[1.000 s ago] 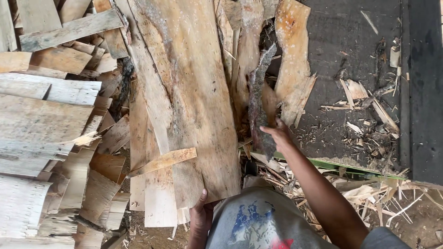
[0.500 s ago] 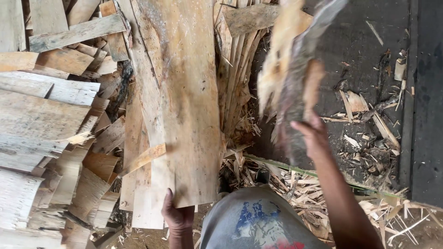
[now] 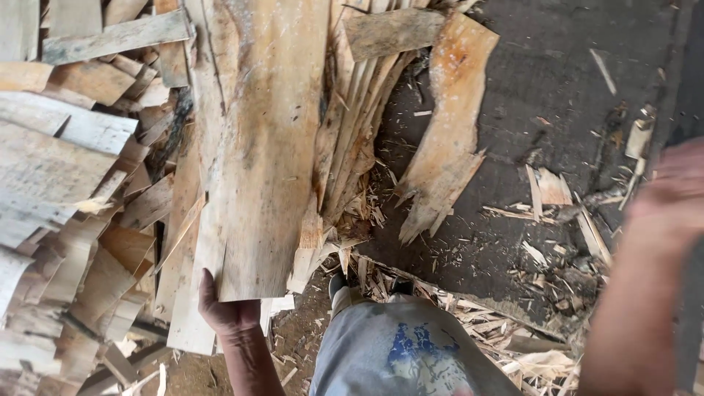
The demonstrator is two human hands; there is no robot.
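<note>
One long plank point(image 3: 260, 147) runs lengthwise away from left hand point(image 3: 224, 312).

Even, soft daylight, fairly bright, no obvious single source. No glare, no hard shadows; only dark gaps between boards in the wood pile point(image 3: 88, 183) and a dim strip along the far right edge. Wide plank point(image 3: 257, 147) sharp, grain and splinters crisp. Left hand point(image 3: 227, 312) at its near end in focus. Right hand point(image 3: 671, 198) heavily motion-blurred, outline smeared, fingers unreadable. Dark floor point(image 3: 543, 81) slightly underexposed but detailed. Mild wide-angle stretch toward corners.
</note>
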